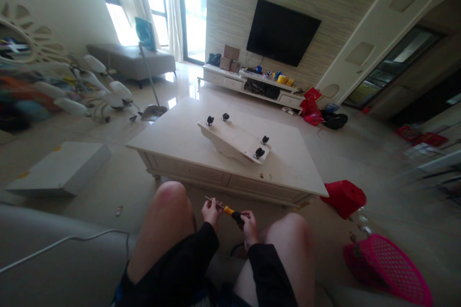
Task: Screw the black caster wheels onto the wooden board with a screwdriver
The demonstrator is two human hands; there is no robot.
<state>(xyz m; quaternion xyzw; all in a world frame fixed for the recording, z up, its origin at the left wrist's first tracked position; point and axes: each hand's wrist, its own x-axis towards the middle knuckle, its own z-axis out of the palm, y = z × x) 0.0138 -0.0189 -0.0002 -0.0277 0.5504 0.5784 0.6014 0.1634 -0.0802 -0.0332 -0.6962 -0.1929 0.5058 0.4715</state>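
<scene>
Between my knees I hold a screwdriver (229, 210) with a yellow and black handle, its thin shaft pointing to the left. My left hand (212, 213) pinches the shaft near the tip. Closed on the black end of the handle is my right hand (249, 226). In front of both hands, on a white coffee table (173, 129), lies a white board piece (236, 140) with black caster wheels (259, 153) facing up at its corners. Two small brown bits (265, 176) lie near the table's front edge.
A red bucket (344, 198) and a pink basket (392, 268) are on the floor at right. On the left lies a white box (59, 168), with a long-handled dustpan (154, 112) farther back. A TV stand (223, 80) lines the far wall.
</scene>
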